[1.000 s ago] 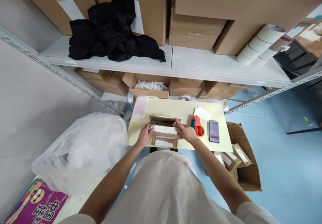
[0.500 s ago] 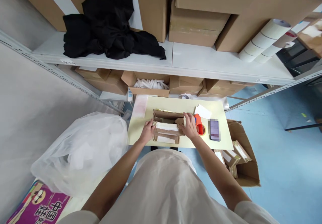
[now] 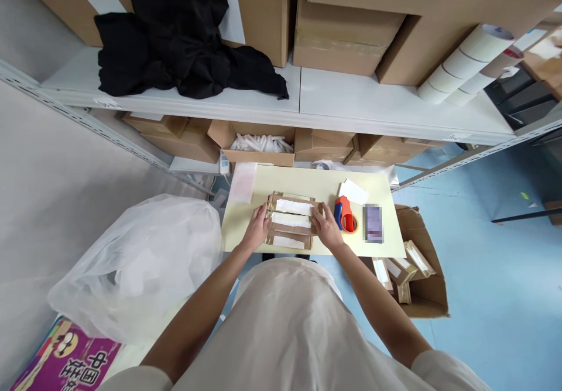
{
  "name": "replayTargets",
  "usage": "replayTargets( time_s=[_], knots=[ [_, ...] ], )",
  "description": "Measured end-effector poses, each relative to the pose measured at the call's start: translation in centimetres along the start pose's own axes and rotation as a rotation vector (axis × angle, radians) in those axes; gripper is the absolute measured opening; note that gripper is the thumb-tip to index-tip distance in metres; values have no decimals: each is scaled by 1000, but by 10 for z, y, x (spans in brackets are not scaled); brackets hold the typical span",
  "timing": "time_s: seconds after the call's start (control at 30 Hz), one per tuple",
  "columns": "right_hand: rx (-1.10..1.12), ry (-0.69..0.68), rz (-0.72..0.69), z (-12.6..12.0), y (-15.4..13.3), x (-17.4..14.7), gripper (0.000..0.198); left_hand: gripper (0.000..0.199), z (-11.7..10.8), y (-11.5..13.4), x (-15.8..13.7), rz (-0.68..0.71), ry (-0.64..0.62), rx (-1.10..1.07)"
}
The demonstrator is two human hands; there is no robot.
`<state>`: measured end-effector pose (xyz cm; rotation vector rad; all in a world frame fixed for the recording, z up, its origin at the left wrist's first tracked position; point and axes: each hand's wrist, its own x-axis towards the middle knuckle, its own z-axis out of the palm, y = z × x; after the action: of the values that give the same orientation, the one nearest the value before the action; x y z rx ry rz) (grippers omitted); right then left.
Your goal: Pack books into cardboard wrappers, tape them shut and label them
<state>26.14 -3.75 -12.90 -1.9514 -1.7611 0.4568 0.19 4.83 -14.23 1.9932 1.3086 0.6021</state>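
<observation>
Three narrow cardboard boxes (image 3: pixel 290 222) lie side by side on the cream tabletop (image 3: pixel 239 236), with white paper strips on top and brown tape at their ends. My left hand (image 3: pixel 257 228) is closed against the left end of the row, its fingertips on the farther boxes. At the opposite end, my right hand (image 3: pixel 325 228) presses its thumb and fingers on the farther boxes; its grip is partly hidden. Just right of that hand lies a red and blue tape dispenser (image 3: pixel 345 214) with a roll of tape.
White paper sheets (image 3: pixel 353 192) and a phone (image 3: pixel 373 223) lie on the table's right side. An open carton (image 3: pixel 432 280) on the floor holds several taped boxes. A large translucent plastic bag (image 3: pixel 144 262) bulges at left. The shelf (image 3: pixel 351 101) spans the far side.
The farthest box showed an open-looking, dark hollow; now its white-stripped face lies up beside the other two. My right hand has come slightly lower, against the row's end.
</observation>
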Motion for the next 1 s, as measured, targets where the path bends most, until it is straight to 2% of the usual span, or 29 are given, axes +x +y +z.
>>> replayTargets(
  time_s=[0.17,0.47,0.63,0.73,0.9,1.0],
  knots=[
    [77,-107,55,7,-4,-1,62,56,0,4,3,57,-99,-34],
    [93,-42,0,5,6,2,69,57,14,12,-2,-24,-110,-38],
    [61,-17,-21,5,6,8,66,56,11,14,4,55,-112,98],
    [51,-10,-29,6,6,9,66,58,5,26,4,105,-92,223],
    [74,-2,-17,8,4,9,66,77,11,55,11,334,-262,441],
    [137,-51,-2,5,8,9,68,79,23,60,17,340,-290,510]
  ],
)
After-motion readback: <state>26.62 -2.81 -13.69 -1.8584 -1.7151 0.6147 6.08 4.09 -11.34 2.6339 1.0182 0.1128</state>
